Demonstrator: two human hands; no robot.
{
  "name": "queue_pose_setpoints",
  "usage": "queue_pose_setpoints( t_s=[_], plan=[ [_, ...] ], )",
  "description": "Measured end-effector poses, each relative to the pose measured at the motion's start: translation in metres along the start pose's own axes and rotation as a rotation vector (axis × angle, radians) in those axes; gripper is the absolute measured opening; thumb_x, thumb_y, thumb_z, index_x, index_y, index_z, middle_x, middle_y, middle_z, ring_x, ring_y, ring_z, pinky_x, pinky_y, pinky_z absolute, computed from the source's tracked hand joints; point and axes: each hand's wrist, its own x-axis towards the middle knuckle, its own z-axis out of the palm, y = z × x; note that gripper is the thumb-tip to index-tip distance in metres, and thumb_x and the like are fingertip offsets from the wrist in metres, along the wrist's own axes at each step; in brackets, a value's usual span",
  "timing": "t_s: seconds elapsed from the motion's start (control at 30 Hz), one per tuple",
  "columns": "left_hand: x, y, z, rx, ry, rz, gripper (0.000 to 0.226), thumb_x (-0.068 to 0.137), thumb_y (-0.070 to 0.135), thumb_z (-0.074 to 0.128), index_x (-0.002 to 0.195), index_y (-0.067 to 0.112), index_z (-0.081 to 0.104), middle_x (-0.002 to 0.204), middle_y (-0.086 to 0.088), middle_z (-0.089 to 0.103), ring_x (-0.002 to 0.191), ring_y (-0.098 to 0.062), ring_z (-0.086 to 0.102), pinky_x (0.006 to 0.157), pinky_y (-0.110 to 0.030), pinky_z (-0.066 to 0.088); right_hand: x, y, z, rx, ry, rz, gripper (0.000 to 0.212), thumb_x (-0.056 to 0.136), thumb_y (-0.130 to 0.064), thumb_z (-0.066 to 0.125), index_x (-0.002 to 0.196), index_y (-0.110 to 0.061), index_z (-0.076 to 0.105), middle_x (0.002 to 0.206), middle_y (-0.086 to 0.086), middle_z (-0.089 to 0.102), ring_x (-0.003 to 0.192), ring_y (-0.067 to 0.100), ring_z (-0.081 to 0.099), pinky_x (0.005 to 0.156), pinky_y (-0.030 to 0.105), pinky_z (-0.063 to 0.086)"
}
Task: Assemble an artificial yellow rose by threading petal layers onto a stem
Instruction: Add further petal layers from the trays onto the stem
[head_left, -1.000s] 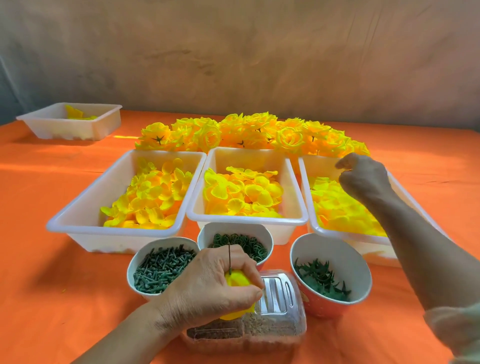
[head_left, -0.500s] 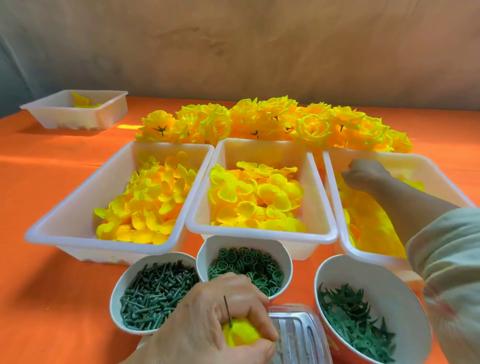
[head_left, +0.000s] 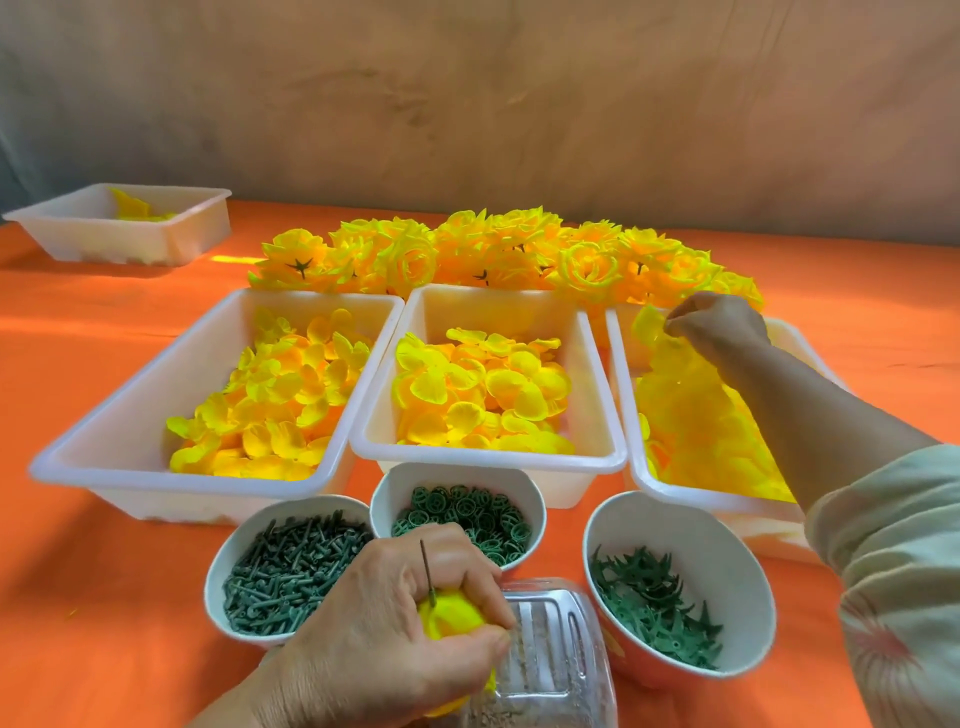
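Far-right tray: R hand pinches a petal layer just above the heap. Near centre, L hand curls round the part-built rose; stem upright, tip up. Layer likely needs to go near-left onto the tip.

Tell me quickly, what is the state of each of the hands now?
Left hand: holds the partly built rose.
Right hand: pinches a yellow petal layer.

**Both grips closed, arms spread apart**

The left grip sits low and near, back of the hand up, fingers and thumb curled round a yellow bud. The right arm stretches forward, its sleeve bunched at the elbow. The right grip pinches a petal layer.
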Motion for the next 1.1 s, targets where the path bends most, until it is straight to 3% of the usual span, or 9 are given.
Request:
queue_pose_setpoints(
  t_s=[0.03,0.2,0.33,0.43,0.63,0.77,0.93,1.1],
  plan=[
    [-0.019,-0.012,-0.004,-0.085,0.002,-0.07,0.007,0.065,0.035,0.074,0.07,0.031,0.075,0.084,0.009,0.07,0.095,-0.015,0.068,0.082,-0.027,0.051,-0.005,-0.001,-0.007,0.11,0.022,-0.006,0.015,0.076,-0.021,0.073,0.091,-0.023,0.073,0.092,0.004,0.067,0.087,0.025,0.06,0.069,0.03,0.041],
    [-0.023,-0.017,0.004,-0.093,0.097,-0.012,0.01,0.062,0.04,0.072,0.067,0.032,0.074,0.085,0.009,0.07,0.089,-0.016,0.068,0.078,-0.029,0.052,-0.035,-0.014,-0.042,0.559,0.165,0.01,0.01,0.076,-0.023,0.074,0.084,-0.026,0.07,0.088,0.0,0.068,0.08,0.016,0.058,0.07,0.031,0.044],
    [-0.027,-0.021,0.0,-0.111,0.096,-0.068,0.012,0.06,0.043,0.071,0.068,0.034,0.074,0.084,0.011,0.069,0.084,-0.011,0.067,0.073,-0.025,0.054,-0.073,-0.029,-0.057,0.849,0.084,0.056,0.01,0.085,-0.014,0.067,0.082,-0.022,0.062,0.086,0.006,0.066,0.066,0.012,0.06,0.051,0.021,0.043],
    [-0.027,-0.017,0.003,-0.094,0.118,-0.074,0.013,0.059,0.045,0.069,0.068,0.035,0.073,0.083,0.013,0.069,0.082,-0.009,0.066,0.073,-0.024,0.053,-0.119,-0.037,-0.057,0.947,-0.083,0.089,0.009,0.09,-0.01,0.064,0.087,-0.018,0.06,0.079,0.005,0.063,0.061,0.012,0.061,0.043,0.018,0.042],
    [-0.029,-0.014,0.003,-0.055,0.113,-0.097,0.009,0.062,0.039,0.069,0.069,0.034,0.072,0.082,0.014,0.069,0.08,-0.003,0.065,0.075,-0.023,0.052,-0.211,-0.052,-0.046,1.131,-0.342,0.128,0.006,0.094,-0.006,0.056,0.09,-0.01,0.055,0.081,0.013,0.064,0.058,0.018,0.065,0.043,0.019,0.05],
    [-0.03,-0.011,0.003,-0.059,0.111,-0.12,0.008,0.061,0.039,0.07,0.068,0.034,0.072,0.079,0.016,0.068,0.076,0.0,0.063,0.069,-0.016,0.049,-0.251,-0.063,-0.038,1.223,-0.434,0.131,0.01,0.094,-0.001,0.055,0.088,-0.01,0.053,0.078,0.011,0.06,0.051,0.014,0.063,0.044,0.02,0.051],
    [-0.032,-0.01,0.004,-0.047,0.128,-0.154,0.01,0.062,0.042,0.071,0.07,0.037,0.072,0.072,0.022,0.066,0.067,0.005,0.059,0.062,-0.013,0.046,-0.279,-0.075,-0.031,1.255,-0.479,0.11,0.021,0.086,0.009,0.06,0.097,-0.008,0.054,0.089,0.015,0.063,0.067,0.018,0.067,0.052,0.022,0.055],
    [-0.032,-0.011,0.003,-0.021,0.129,-0.156,0.008,0.062,0.043,0.07,0.069,0.041,0.071,0.072,0.027,0.065,0.069,0.006,0.058,0.065,-0.015,0.046,-0.291,-0.08,-0.025,1.251,-0.492,0.048,0.028,0.082,0.013,0.063,0.1,-0.006,0.055,0.083,0.012,0.065,0.07,0.02,0.07,0.056,0.025,0.056]
  ],
)
